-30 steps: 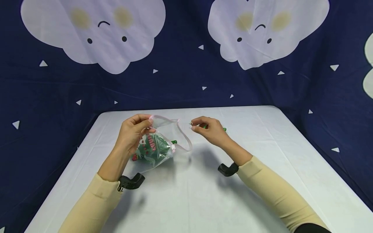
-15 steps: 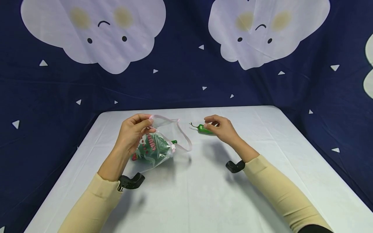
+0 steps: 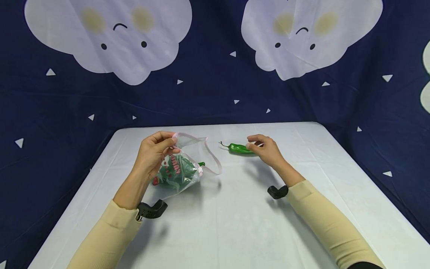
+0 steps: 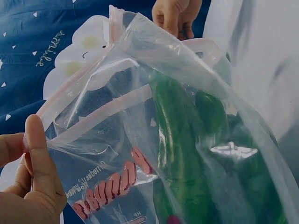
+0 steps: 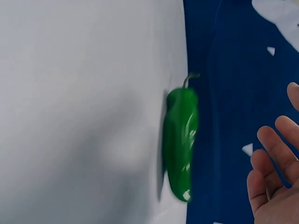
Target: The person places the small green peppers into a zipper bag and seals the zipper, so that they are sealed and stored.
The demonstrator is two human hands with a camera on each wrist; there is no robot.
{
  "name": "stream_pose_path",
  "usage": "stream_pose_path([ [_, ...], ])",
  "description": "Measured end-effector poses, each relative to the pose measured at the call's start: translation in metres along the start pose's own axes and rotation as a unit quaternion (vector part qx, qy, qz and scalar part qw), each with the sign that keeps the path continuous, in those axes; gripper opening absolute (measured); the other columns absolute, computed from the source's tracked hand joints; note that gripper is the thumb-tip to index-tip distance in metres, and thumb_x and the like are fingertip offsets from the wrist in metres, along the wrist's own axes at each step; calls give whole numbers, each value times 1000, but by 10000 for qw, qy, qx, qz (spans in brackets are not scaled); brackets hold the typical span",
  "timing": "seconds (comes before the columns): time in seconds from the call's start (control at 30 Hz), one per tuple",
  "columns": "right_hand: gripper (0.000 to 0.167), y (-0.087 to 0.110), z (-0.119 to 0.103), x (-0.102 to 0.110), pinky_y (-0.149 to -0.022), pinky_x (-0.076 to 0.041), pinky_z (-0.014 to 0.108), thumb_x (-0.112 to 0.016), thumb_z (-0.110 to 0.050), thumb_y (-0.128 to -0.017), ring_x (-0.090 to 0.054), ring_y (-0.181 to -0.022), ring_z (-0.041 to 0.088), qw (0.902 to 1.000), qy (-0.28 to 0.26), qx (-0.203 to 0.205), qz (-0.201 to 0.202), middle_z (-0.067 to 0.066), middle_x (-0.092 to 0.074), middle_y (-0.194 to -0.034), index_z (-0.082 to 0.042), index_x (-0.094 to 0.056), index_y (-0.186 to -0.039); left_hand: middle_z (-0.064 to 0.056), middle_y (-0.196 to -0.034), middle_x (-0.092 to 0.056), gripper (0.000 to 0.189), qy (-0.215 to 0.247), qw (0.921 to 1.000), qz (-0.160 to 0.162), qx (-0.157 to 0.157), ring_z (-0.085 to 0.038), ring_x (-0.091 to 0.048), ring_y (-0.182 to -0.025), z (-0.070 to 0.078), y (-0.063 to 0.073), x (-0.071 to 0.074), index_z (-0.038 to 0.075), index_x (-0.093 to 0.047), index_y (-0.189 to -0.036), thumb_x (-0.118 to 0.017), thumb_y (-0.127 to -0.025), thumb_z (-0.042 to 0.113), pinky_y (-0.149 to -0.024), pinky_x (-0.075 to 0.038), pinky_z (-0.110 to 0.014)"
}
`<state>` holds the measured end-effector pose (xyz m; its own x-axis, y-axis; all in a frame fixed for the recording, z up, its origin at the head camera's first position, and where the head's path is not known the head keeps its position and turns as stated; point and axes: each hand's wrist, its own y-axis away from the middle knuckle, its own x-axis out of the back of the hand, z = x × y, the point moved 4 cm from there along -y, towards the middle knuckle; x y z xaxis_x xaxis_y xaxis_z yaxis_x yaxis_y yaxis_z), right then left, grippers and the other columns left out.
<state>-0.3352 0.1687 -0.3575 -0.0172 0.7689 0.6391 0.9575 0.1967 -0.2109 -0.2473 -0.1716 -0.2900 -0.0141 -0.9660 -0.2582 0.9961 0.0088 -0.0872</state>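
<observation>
A clear zip bag (image 3: 183,173) with pink edging and printed pink letters hangs from my left hand (image 3: 154,155), its mouth spread toward the right. Thumb and fingers of that hand pinch the edge of the mouth, as the left wrist view shows (image 4: 32,168). Inside the bag lie green peppers (image 4: 180,154), seen through the film. One green chili pepper (image 3: 239,149) with a thin curved stem lies on the table. My right hand (image 3: 267,151) hovers by its right end, fingers slightly bent. In the right wrist view that hand's fingers (image 5: 275,149) are apart from the pepper and hold nothing.
A white cloth covers the table (image 3: 215,224). Behind it hangs a dark blue curtain (image 3: 208,101) with white clouds and small triangles. A black wrist camera (image 3: 151,210) sits below my left hand, another camera (image 3: 278,192) below my right.
My right hand has moved to the right, away from the bag, uncovering the chili pepper it hid before. My left hand and the bag have stayed in place.
</observation>
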Motion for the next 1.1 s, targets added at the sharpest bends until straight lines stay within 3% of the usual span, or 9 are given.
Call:
stream_pose_path([
  [0.33, 44, -7, 35, 6, -90, -51, 46, -64, -34, -90, -52, -115, 33, 9990, 229, -329, 174, 13, -60, -128, -10, -58, -127, 2, -84, -59, 11, -30, 10000, 11, 64, -11, -62, -61, -1, 0, 1, 2, -60, -99, -62, -89, 1, -64, -60, -18],
  [0.8, 51, -18, 61, -6, -98, -47, 46, -62, -33, -90, -49, -120, 33, 9935, 156, -1076, -339, 16, -53, -134, -8, -50, -133, -1, -86, -58, 14, -54, 10000, -13, 47, -11, -63, -62, -2, 1, 1, 0, -60, -101, -64, -88, 4, -65, -60, -19],
  [1.1, 51, -22, 67, -12, -97, -49, 44, -61, -29, -91, -49, -120, 35, 9918, 85, -1171, -494, 19, -52, -134, -4, -49, -134, -1, -86, -58, 15, -112, 9999, -12, 91, -11, -63, -62, -2, 3, 2, 1, -60, -102, -65, -88, 6, -65, -60, -19],
])
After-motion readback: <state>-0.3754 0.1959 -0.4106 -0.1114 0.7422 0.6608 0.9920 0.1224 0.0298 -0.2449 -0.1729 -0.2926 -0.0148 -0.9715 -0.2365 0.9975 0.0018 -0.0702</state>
